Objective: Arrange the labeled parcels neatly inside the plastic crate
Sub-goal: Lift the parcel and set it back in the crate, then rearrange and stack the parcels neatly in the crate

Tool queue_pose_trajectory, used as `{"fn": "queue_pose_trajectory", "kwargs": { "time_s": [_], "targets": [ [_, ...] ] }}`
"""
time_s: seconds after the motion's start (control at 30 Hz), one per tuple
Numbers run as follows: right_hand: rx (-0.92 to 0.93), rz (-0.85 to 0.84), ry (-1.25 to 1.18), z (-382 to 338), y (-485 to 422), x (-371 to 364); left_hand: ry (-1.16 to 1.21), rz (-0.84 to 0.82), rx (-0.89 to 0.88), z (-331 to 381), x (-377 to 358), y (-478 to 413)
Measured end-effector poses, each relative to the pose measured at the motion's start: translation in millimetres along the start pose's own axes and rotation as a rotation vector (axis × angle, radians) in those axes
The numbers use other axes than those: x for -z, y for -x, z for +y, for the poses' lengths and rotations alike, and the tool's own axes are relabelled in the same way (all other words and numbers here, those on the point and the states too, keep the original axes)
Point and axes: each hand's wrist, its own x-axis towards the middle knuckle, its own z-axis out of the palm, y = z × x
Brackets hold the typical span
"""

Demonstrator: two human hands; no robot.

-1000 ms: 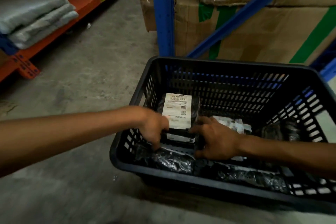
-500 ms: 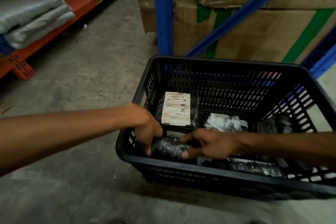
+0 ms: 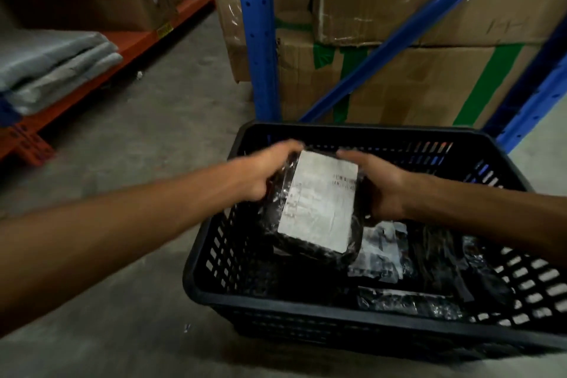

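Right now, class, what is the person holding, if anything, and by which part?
A black-wrapped labeled parcel, held over the crate by both hands: left hand on its left edge, right hand on its right.

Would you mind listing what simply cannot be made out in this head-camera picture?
- Label text on the held parcel: motion-blurred, unreadable.
- Crate floor beneath that parcel: hidden by the parcel, left hand and right hand.
- Crate's right end: cut off by the picture edge.
- Dark parcels near the front wall: too dim to count.

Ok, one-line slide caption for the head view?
Both hands hold a labeled black parcel over the black crate.
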Motion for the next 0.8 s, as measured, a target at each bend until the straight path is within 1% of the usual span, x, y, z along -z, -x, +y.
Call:
{"fn": "queue_pose_trajectory", "kwargs": {
  "time_s": [0.07,0.13,0.2,0.27,0.37,0.5,0.53,0.63,0.7,0.73,0.8],
  "targets": [
    [-0.007,-0.026,0.06,8.5,-1.3,-6.0,-0.06,0.116,-0.067,-16.8,-13.5,-12.3],
    [0.006,-0.003,0.043,13.3,-9.3,-11.3,-0.093,0.219,-0.102,-29.6,-17.3,-27.1],
    [0.071,0.01,0.012,10.5,-22.5,-17.7,-0.075,0.274,-0.126,-33.4,-14.2,-35.1],
    [0.15,0.075,0.011,2.4,-39.0,-25.5,-0.078,0.344,-0.142,-29.9,-8.1,-43.3],
    [0.207,0.143,0.041,-5.5,-62.0,-37.2,-0.226,0.467,-0.159,-19.2,4.0,-57.0],
    [0.261,0.099,0.108,8.4,-87.8,-46.0,-0.42,0.398,-0.117,-19.7,12.4,-70.8],
    [0.275,0.097,0.123,12.2,-90.5,-45.0,-0.473,0.401,-0.126,-22.6,11.2,-71.4],
    [0.27,0.032,0.162,15.6,-95.6,-33.6,-0.518,0.522,-0.223,-33.2,3.3,-71.7],
    [0.258,0.039,0.251,14.8,-94.9,-23.0,-0.553,0.616,-0.321,-39.3,-2.1,-68.4],
    [0.256,0.08,0.3,15.1,-94.5,-16.0,-0.639,0.656,-0.375,-40.8,-4.2,-66.8],
    [0.293,0.148,0.47,18.8,-86.8,1.6,-0.907,0.699,-0.536,-37.0,-10.8,-60.8]
  ]
}}
